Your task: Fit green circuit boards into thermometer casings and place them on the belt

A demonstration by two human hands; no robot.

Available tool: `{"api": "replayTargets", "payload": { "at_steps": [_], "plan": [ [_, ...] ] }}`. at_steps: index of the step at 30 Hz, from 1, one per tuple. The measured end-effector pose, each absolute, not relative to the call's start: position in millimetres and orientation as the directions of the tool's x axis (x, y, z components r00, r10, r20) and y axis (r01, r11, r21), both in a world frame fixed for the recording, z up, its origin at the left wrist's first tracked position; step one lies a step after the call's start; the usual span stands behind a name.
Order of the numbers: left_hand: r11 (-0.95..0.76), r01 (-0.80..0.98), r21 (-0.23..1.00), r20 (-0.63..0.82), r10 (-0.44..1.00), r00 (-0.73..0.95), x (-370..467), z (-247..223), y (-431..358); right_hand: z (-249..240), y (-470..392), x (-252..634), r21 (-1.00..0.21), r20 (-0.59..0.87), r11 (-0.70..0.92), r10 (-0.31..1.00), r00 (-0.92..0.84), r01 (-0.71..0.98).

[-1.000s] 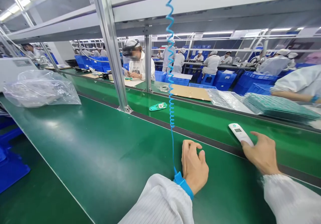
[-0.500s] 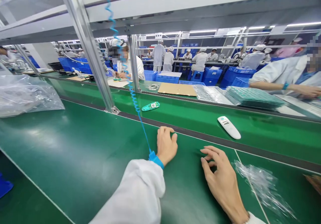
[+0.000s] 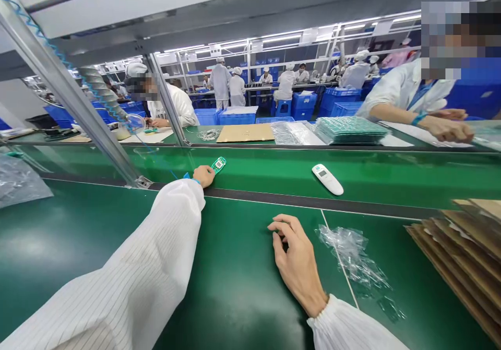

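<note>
The left hand [image 3: 203, 175] reaches far across the green counter [image 3: 97, 235], fingers grasping the near end of a green circuit board [image 3: 218, 164] on the conveyor belt [image 3: 391, 177]. The right hand [image 3: 298, 264] rests released nearby; a white thermometer [image 3: 327, 179] lies further right.

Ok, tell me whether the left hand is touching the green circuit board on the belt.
Touching. The head view shows the left hand with its fingertips against the near end of the green circuit board, no gap visible.

Green surface [image 3: 97, 224] ahead of me lies open. Crumpled plastic film [image 3: 352, 251] and stacked cardboard [image 3: 465, 251] crowd my right; a slanted metal post [image 3: 74, 99] blocks far left.
</note>
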State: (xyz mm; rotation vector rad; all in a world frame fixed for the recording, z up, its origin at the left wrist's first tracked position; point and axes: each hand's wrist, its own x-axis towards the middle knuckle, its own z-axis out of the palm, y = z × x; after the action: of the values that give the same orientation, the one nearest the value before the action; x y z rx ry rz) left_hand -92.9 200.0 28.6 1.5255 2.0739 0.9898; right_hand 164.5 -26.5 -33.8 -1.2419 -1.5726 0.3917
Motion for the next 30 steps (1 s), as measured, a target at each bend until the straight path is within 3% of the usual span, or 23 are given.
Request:
{"api": "replayTargets", "payload": {
  "at_steps": [6, 12, 18, 27, 30],
  "plan": [
    [0.031, 0.422, 0.906, 0.042, 0.986, -0.163, -29, 37, 150, -25, -27, 166, -0.789, 0.523, 0.421, 0.843, 0.129, 0.448],
    [-0.104, 0.265, 0.959, 0.1, 0.995, 0.03, 1, 11, 46, -20, -21, 179, -0.76, 0.564, 0.408, 0.801, 0.2, 0.506],
    [-0.248, 0.4, 0.882, 0.186, 0.964, 0.188, 11, -14, 2, -23, -18, 188, -0.759, 0.466, 0.24, 0.849, 0.248, 0.605],
    [-0.191, 0.532, 0.825, 0.206, 0.978, 0.032, 7, -12, 7, -25, -21, 178, -0.734, 0.496, 0.33, 0.857, 0.137, 0.594],
    [-0.141, 0.6, 0.788, 0.197, 0.98, -0.029, 6, -13, 8, -20, -28, 167, -0.728, 0.446, 0.34, 0.894, 0.035, 0.596]
  ]
}}
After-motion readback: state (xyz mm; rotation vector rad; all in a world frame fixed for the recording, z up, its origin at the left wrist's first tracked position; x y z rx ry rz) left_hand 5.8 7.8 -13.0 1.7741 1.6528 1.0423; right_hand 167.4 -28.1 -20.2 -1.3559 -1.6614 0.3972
